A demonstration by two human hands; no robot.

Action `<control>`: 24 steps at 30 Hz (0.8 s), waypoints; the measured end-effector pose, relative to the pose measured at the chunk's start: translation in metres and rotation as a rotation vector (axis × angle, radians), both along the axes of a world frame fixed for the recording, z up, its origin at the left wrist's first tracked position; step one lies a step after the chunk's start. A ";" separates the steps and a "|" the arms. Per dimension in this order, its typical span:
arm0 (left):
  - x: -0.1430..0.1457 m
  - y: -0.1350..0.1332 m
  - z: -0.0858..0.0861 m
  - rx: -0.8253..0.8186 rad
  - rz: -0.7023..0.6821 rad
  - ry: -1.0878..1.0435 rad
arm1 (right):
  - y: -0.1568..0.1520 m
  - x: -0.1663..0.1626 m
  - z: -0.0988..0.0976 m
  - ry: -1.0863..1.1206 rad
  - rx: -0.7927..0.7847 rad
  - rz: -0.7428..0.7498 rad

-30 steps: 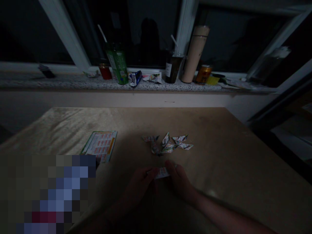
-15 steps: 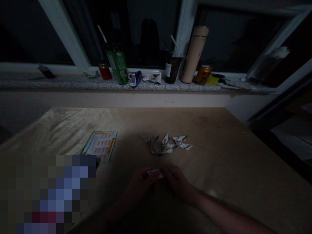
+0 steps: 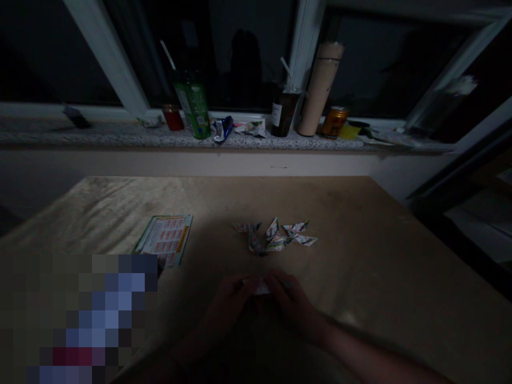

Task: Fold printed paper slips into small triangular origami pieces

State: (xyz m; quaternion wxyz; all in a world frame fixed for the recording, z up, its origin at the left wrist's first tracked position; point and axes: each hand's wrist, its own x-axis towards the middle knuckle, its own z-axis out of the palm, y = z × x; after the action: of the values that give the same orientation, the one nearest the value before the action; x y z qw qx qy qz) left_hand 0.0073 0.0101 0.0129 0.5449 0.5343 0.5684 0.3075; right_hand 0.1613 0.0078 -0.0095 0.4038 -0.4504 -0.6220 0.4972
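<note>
The scene is dim. My left hand [image 3: 232, 301] and my right hand [image 3: 294, 301] meet at the near middle of the tan table [image 3: 360, 256], fingers pinched together on a small printed paper piece [image 3: 260, 286] that is mostly hidden between them. Just beyond my fingers lies a cluster of several small folded printed paper pieces [image 3: 276, 237]. A flat printed sheet [image 3: 165, 239] lies on the table to the left.
A stone windowsill [image 3: 100, 136] runs behind the table with a green bottle [image 3: 194, 109], a red can [image 3: 173, 117], a dark cup with a straw [image 3: 284, 112], a tall beige tumbler [image 3: 318, 90], a gold can [image 3: 334, 122] and wrappers. A blurred patch covers the lower left.
The paper piece showed more between my fingers a second ago; both hands have closed in over it and shifted slightly. Everything else is still.
</note>
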 end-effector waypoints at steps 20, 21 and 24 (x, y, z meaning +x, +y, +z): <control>-0.001 -0.001 -0.006 -0.086 -0.107 -0.057 | -0.003 0.000 -0.002 -0.092 0.035 0.005; 0.000 -0.001 -0.005 -0.100 -0.141 -0.056 | -0.003 0.000 -0.002 -0.084 0.036 0.006; 0.001 -0.003 -0.002 -0.105 -0.167 -0.031 | 0.000 -0.002 0.002 -0.030 0.019 0.032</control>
State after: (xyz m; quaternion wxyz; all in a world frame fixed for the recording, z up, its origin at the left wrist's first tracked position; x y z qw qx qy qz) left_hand 0.0087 0.0075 0.0105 0.6048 0.5455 0.5287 0.2390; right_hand 0.1597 0.0082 -0.0075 0.3906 -0.4441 -0.6397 0.4909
